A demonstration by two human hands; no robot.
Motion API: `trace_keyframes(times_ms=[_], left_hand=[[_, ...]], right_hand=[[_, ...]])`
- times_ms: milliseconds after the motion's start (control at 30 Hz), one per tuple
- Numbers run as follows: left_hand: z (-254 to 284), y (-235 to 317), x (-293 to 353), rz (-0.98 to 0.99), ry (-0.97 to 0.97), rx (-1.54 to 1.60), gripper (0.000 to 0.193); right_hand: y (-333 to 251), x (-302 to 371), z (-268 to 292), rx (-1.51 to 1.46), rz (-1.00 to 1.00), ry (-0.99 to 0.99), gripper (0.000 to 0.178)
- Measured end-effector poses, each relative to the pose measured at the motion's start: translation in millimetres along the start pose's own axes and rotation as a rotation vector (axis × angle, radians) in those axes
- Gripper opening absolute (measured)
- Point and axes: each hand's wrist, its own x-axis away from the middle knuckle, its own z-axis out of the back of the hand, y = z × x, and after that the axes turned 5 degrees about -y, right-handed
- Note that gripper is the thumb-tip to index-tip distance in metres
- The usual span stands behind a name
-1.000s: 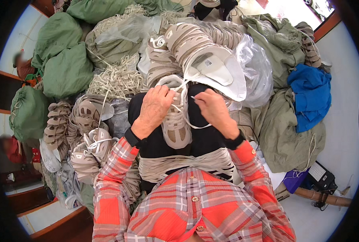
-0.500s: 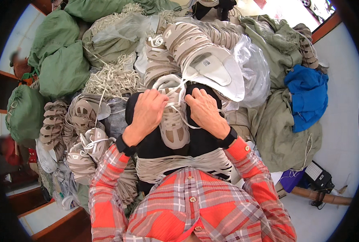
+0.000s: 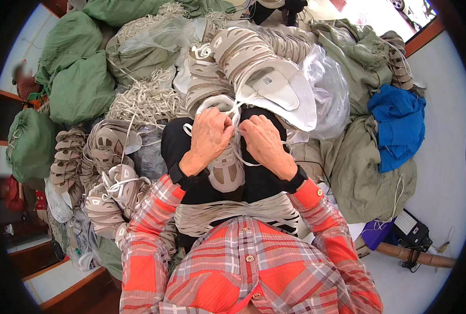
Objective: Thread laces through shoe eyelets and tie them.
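Pinching a white lace point(image 3: 236, 116) between thumb and fingertips, the left hand point(image 3: 210, 133) and the right hand point(image 3: 264, 140) are working just beside each other, a narrow gap separating them. Both hands are hovering above a beige shoe point(image 3: 226, 175), which is resting on the lap between the black-trousered thighs, toe pointing toward the wearer. The left hand is covering much of its laced part. A black band point(image 3: 296, 179) is encircling the right wrist. Nearer the waist, a bundle of pale laces point(image 3: 233, 213) is lying across the lap. Beyond the knees, a curved stack of beige shoe uppers point(image 3: 241, 49) is standing beside a clear plastic bag point(image 3: 332, 97). Left of these, loose laces point(image 3: 146, 104) are lying heaped near green sacks point(image 3: 81, 89). Farther right, a blue cloth point(image 3: 399, 128) is draping over an olive sack point(image 3: 372, 175).
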Motion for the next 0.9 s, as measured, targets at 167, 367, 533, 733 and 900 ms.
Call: trace_keyframes(times_ms=[167, 367, 533, 733, 900], left_hand=[[1.4, -2.6, -0.5, -0.007, 0.003, 0.004, 0.01], [0.5, -4.8, -2.5, -0.021, -0.028, 0.036, 0.007], [4.5, -7.2, -9.0, -0.117, -0.105, -0.001, 0.004], [25.5, -27.3, -31.4, -0.442, -0.343, -0.126, 0.007], [78.3, -25.9, -49.7, 0.003, -0.416, 0.098, 0.01]], right_hand=[[-6.4, -0.6, -1.7, 0.018, -0.069, 0.042, 0.004], [-11.5, -10.2, -7.9, 0.11, -0.029, 0.04, 0.004], [-6.7, -7.9, -1.8, -0.007, -0.175, -0.072, 0.003], [-11.2, -7.2, -0.7, -0.046, -0.083, 0.009, 0.011], [-29.9, -0.2, 5.2, 0.09, 0.034, -0.129, 0.017]])
